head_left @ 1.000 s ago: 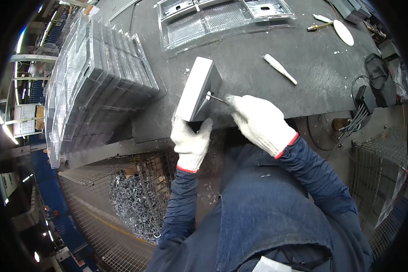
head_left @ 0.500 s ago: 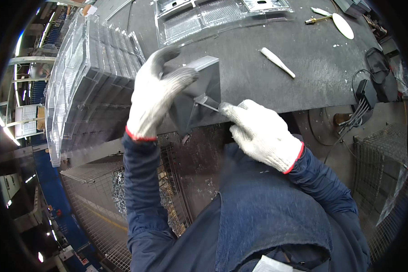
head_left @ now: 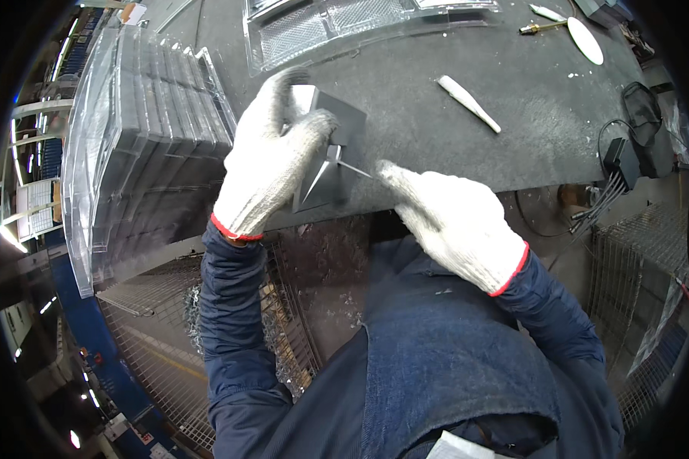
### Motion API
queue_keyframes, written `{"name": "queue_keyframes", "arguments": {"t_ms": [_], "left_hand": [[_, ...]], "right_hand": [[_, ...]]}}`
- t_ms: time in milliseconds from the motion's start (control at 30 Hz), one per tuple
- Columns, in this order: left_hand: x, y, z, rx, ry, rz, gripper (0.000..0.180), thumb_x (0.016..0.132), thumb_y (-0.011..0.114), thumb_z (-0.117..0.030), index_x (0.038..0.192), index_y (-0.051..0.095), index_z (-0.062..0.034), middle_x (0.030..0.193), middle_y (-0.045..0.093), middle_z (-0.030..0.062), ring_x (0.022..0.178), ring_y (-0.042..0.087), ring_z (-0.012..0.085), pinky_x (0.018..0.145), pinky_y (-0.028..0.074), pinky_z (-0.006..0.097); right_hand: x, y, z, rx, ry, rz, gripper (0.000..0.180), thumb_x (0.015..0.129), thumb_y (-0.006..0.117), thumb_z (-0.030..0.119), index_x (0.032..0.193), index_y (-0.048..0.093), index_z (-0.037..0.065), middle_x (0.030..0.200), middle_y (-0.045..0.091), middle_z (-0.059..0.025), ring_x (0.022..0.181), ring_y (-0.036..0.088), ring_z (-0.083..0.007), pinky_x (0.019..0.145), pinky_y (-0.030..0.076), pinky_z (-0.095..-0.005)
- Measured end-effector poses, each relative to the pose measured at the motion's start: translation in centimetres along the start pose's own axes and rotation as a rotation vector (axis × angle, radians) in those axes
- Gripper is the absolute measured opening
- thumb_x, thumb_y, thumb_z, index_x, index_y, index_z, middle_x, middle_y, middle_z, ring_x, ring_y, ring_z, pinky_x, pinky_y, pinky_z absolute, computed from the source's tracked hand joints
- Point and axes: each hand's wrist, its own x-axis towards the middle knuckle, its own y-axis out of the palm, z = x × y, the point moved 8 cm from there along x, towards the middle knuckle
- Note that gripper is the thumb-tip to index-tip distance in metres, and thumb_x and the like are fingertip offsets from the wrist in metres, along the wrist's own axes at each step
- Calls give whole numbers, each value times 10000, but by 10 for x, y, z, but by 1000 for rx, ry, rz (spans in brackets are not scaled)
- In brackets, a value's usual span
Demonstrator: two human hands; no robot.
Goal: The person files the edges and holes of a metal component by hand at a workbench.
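My left hand (head_left: 264,157), in a white knit glove with a red cuff, is closed on a dark grey box-shaped part (head_left: 344,118) with flat, angled faces. Its thumb lies across the part, and the fingers curl over the far edge. A thin, light-coloured strip (head_left: 356,169) runs from a small raised spot on the part to the fingertips of my right hand (head_left: 452,218). That hand is gloved the same way, its thumb and forefinger pinched at the strip's end. I cannot tell whether the strip is a tool or belongs to the part.
Clear plastic trays (head_left: 153,122) stand stacked on the left of the dark table (head_left: 406,92). Another clear tray (head_left: 298,38) lies at the back. A white tapered stick (head_left: 467,103) and a white oval piece (head_left: 584,41) lie to the right. Wire-mesh baskets (head_left: 161,344) stand below.
The grey part has been turned in my left hand, so different faces show. My right hand has shifted slightly right and down, and the whole view has moved a little.
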Motion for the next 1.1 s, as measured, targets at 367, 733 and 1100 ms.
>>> {"name": "queue_keyframes", "arguments": {"t_ms": [367,733,1100], "left_hand": [[1,20,0,151,-25,133,511,1039,677,-245,1485,615,-2,1382,703,175,1210,689,268,1078,534,405],[-3,32,-10,160,49,130,519,1053,694,-295,1460,579,5,1030,752,194,892,771,288,841,607,424],[2,34,-6,192,101,74,533,1030,712,-316,1448,606,-2,1020,740,197,926,757,321,859,597,426]], "right_hand": [[11,20,-6,-200,10,195,412,1036,699,200,1445,699,146,801,657,-56,657,694,-218,580,546,-364],[22,33,-7,-208,79,290,439,1081,587,160,1510,621,75,898,734,-164,766,785,-327,642,626,-419],[10,39,-13,-177,152,268,453,1050,607,109,1503,609,83,982,748,-175,868,798,-337,742,640,-442]]}}
